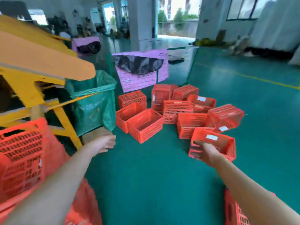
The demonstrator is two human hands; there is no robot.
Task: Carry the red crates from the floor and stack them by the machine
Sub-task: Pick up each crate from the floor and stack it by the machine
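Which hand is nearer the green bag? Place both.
Left. The left hand is close to the lower edge of the green bag; the right hand is well off to its right, gripping a red crate.

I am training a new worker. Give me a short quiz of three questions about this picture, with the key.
1. True or false: the left hand holds a crate.
2. Which hand grips a red crate? A) left B) right
3. Fill in: the bag beside the yellow machine is ____.
Key: 1 false; 2 B, the right hand; 3 green.
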